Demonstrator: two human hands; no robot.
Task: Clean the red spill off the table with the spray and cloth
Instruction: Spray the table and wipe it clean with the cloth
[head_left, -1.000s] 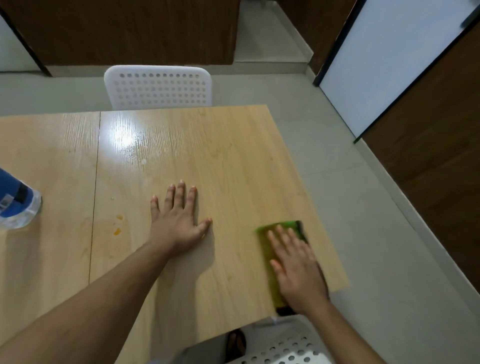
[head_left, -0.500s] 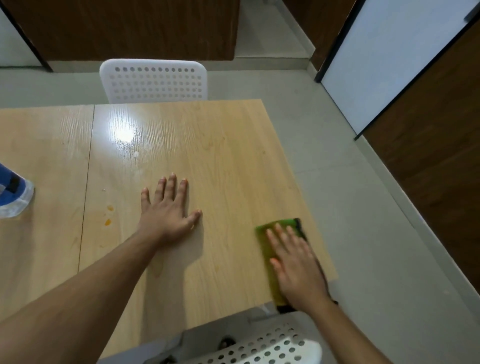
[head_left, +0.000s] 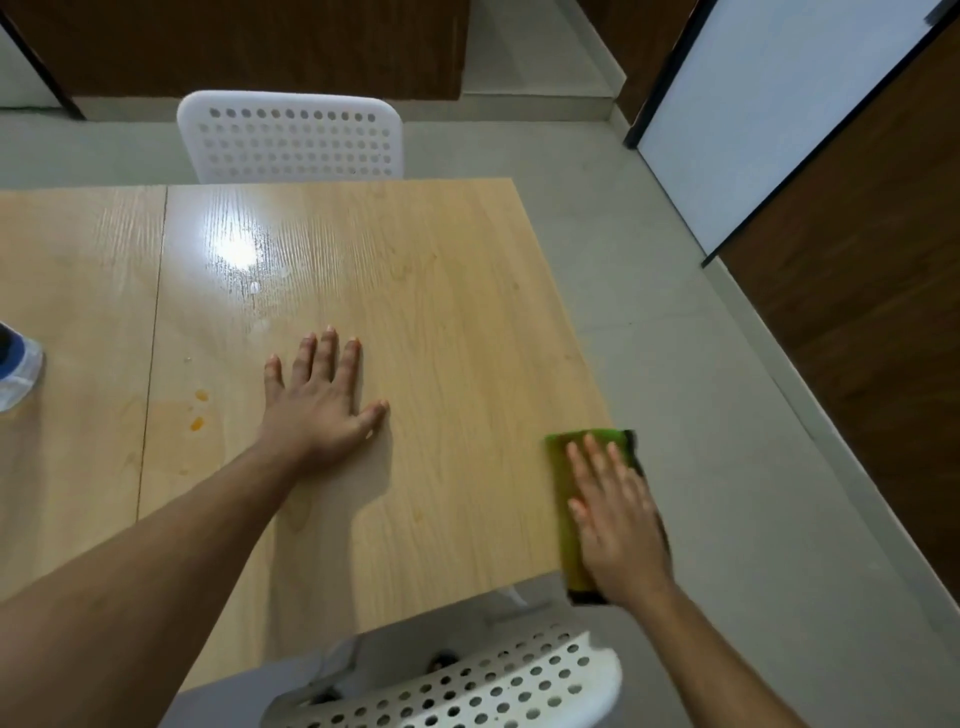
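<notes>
My right hand (head_left: 615, 514) lies flat, fingers straight, on a green cloth (head_left: 563, 499) at the near right corner of the wooden table (head_left: 441, 322). My left hand (head_left: 317, 405) rests palm down on the table's middle with fingers spread. A few small orange-red spots of the spill (head_left: 197, 423) sit left of my left hand, near the seam between the two tabletops. The spray bottle (head_left: 15, 369), clear with a blue label, stands at the far left edge of the view, mostly cut off.
A white perforated chair (head_left: 291, 137) stands at the table's far side. Another white perforated chair back (head_left: 467, 680) is close below me. A wet glossy patch (head_left: 244, 254) shines on the far tabletop. Grey floor and a wooden wall lie to the right.
My right hand has slid the green cloth a little to the right along the table's edge. My left hand stays flat. The view has tilted slightly, so the bottle sits further out of frame.
</notes>
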